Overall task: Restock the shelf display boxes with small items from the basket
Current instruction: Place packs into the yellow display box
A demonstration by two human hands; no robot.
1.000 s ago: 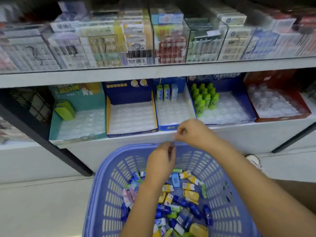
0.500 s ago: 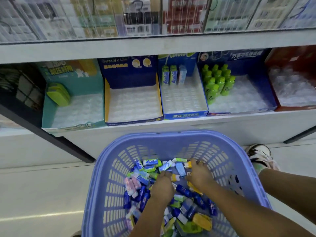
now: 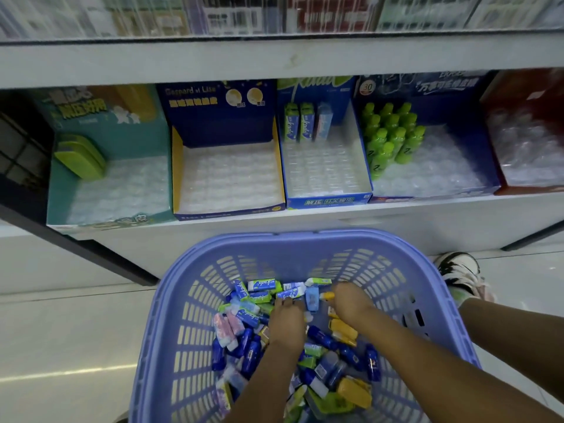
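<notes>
Left grip (image 3: pixel 285 323) and right grip (image 3: pixel 351 303) have both dropped from up over the basket (image 3: pixel 305 241) rim right down into the small items (image 3: pixel 323 340). Left grip's fingertips touch a blue-and-white packet (image 3: pixel 288 293) just ahead of it. Right grip sits just beside, with a yellow item (image 3: pixel 328 296) at its tip. Fingers curl into the heap, so I can't tell if either has hold of anything. Display boxes (image 3: pixel 329 200) sit on the shelf (image 3: pixel 305 215), well beyond both grips.
</notes>
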